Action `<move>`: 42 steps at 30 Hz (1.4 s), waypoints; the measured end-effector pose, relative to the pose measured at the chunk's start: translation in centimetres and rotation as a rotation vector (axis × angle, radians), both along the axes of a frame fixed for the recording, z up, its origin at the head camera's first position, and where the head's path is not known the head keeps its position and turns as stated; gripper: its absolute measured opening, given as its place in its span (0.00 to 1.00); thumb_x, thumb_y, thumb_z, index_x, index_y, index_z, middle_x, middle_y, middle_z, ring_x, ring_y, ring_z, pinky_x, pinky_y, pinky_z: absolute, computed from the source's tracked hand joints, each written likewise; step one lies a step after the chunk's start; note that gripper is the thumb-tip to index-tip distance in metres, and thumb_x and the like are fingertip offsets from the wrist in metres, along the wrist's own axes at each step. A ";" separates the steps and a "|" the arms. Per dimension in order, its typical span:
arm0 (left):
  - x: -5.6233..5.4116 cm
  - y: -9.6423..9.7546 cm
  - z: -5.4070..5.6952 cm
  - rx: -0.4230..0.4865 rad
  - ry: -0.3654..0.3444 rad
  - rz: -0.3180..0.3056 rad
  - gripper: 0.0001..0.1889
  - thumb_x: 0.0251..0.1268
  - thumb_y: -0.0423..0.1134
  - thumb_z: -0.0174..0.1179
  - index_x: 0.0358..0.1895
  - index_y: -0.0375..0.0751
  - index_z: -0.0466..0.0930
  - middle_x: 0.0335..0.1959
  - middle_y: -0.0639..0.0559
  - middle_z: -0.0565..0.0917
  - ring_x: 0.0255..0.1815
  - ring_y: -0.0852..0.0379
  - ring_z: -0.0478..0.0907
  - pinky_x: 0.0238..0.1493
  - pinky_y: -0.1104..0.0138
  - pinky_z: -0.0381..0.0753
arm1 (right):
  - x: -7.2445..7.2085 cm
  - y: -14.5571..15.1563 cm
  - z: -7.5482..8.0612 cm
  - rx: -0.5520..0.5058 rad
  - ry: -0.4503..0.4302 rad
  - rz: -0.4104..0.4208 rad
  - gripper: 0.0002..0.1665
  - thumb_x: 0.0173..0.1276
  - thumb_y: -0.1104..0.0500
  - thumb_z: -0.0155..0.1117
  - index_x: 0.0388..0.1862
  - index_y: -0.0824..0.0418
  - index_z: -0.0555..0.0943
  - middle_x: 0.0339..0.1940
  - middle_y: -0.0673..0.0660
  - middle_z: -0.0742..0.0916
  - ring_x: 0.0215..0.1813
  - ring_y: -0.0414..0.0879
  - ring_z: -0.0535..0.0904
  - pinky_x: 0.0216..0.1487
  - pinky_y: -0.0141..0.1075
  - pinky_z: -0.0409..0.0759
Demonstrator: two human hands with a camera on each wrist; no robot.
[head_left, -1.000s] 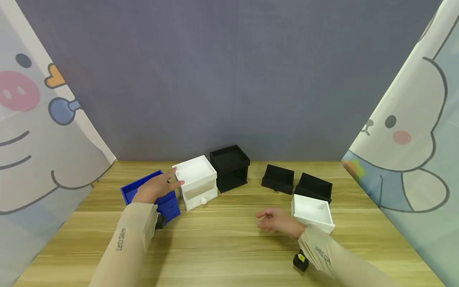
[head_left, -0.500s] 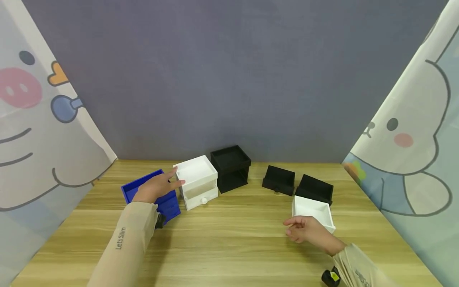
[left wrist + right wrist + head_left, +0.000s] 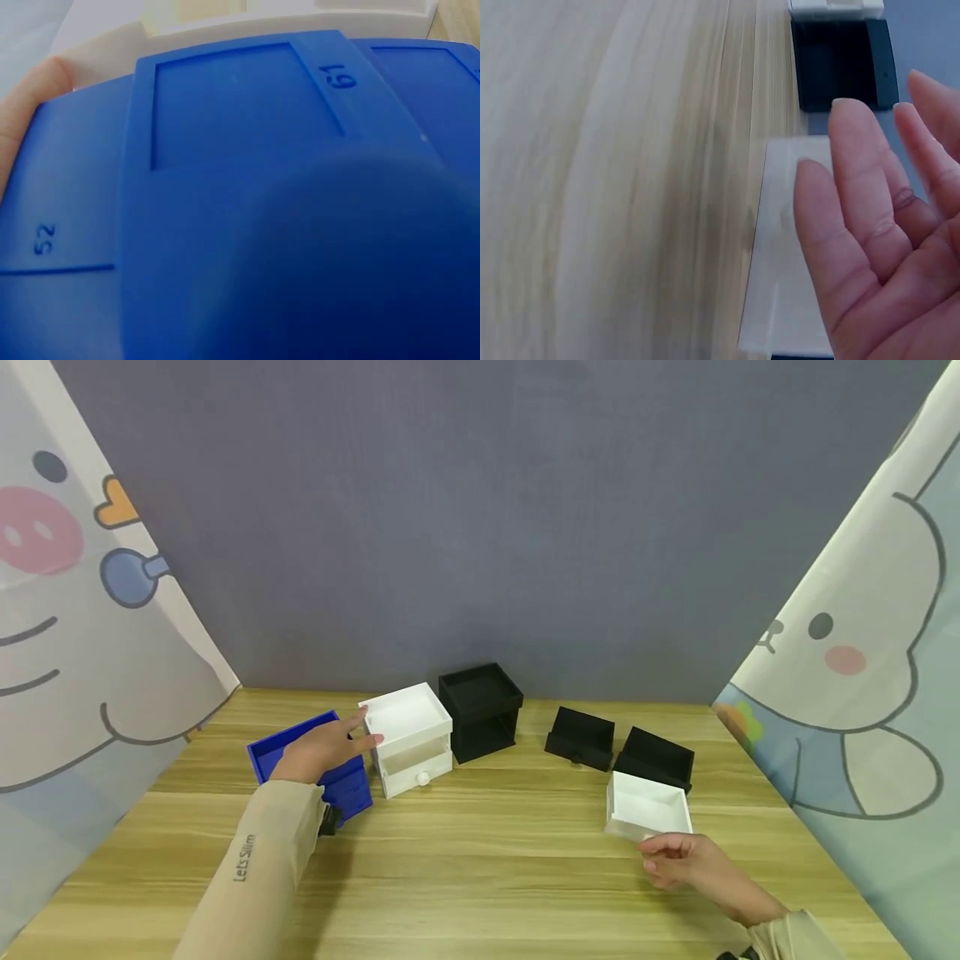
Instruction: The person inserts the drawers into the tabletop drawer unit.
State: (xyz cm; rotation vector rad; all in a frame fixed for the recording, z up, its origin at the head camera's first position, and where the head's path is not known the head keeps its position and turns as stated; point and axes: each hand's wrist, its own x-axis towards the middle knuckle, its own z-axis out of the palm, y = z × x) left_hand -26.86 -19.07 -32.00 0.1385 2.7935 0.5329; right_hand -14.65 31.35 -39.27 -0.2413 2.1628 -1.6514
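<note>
My left hand [image 3: 321, 750] reaches over a blue tray-like unit [image 3: 347, 793], its fingertips touching the top and left side of a small white cabinet [image 3: 411, 714]. The cabinet has a gap above a fitted lower drawer with a round knob [image 3: 423, 778]. In the left wrist view, blue panels [image 3: 225, 112] marked 52 and 61 fill most of the picture. My right hand [image 3: 697, 864] is at the front of a loose white drawer [image 3: 648, 806], fingertips by its knob. In the right wrist view, those fingers look extended, with nothing pinched between them.
A black cabinet frame [image 3: 483, 702] with an open front stands behind the white cabinet's right side. Two loose black drawers [image 3: 581, 737] lie behind the white drawer, towards the right. A grey panel [image 3: 480, 527] closes off the back of the wooden table [image 3: 487, 877].
My right hand has moved right, away from the table's middle, to the white drawer's front. My left hand has stayed on the white cabinet. The head view has shifted slightly.
</note>
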 end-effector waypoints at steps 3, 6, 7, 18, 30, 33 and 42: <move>0.1 0.0 -0.1 0.003 0.001 -0.003 0.45 0.65 0.70 0.42 0.78 0.48 0.42 0.70 0.27 0.57 0.66 0.25 0.56 0.54 0.33 0.61 | 0.2 1.0 -0.3 0.003 -0.021 0.001 0.24 0.70 0.65 0.58 0.55 0.85 0.68 0.40 0.51 0.86 0.37 0.44 0.83 0.40 0.38 0.82; 0.2 0.1 -0.1 0.011 0.001 -0.004 0.46 0.65 0.71 0.43 0.78 0.48 0.43 0.70 0.28 0.57 0.66 0.25 0.56 0.55 0.32 0.60 | 0.4 1.9 -0.6 -0.001 -0.024 0.025 0.28 0.70 0.65 0.58 0.60 0.84 0.64 0.41 0.54 0.85 0.38 0.43 0.82 0.41 0.38 0.82; 0.3 0.2 -0.1 0.012 0.000 -0.003 0.45 0.65 0.70 0.43 0.78 0.47 0.43 0.70 0.28 0.57 0.66 0.25 0.56 0.55 0.31 0.59 | 0.4 2.1 -0.7 0.004 -0.022 0.029 0.29 0.70 0.65 0.58 0.62 0.83 0.62 0.41 0.55 0.85 0.39 0.42 0.82 0.40 0.37 0.82; 0.2 0.3 0.2 0.002 -0.018 0.005 0.45 0.66 0.70 0.42 0.78 0.48 0.41 0.71 0.28 0.56 0.67 0.24 0.55 0.55 0.31 0.59 | -0.1 2.2 -1.8 0.218 0.059 -0.029 0.35 0.70 0.59 0.60 0.66 0.80 0.62 0.53 0.72 0.80 0.38 0.35 0.76 0.30 0.33 0.76; -0.1 0.3 0.4 0.008 -0.024 0.000 0.44 0.67 0.69 0.41 0.78 0.49 0.40 0.71 0.27 0.56 0.67 0.26 0.56 0.55 0.36 0.64 | -1.1 0.2 -1.7 0.338 0.096 -0.260 0.27 0.63 0.60 0.68 0.54 0.78 0.77 0.39 0.61 0.87 0.34 0.36 0.80 0.35 0.31 0.79; -0.1 0.3 0.4 0.005 -0.026 0.001 0.44 0.68 0.69 0.41 0.78 0.49 0.40 0.71 0.27 0.55 0.67 0.26 0.56 0.55 0.36 0.63 | -1.2 -0.4 -1.5 0.415 0.110 -0.414 0.20 0.60 0.59 0.70 0.45 0.74 0.83 0.31 0.55 0.88 0.29 0.39 0.80 0.31 0.31 0.79; -0.1 0.3 0.7 -0.003 -0.029 0.013 0.43 0.68 0.68 0.42 0.78 0.50 0.40 0.71 0.28 0.55 0.68 0.26 0.54 0.56 0.33 0.60 | -1.2 -1.0 -0.7 0.531 0.153 -0.521 0.18 0.58 0.57 0.71 0.39 0.71 0.86 0.30 0.55 0.89 0.27 0.37 0.80 0.29 0.29 0.76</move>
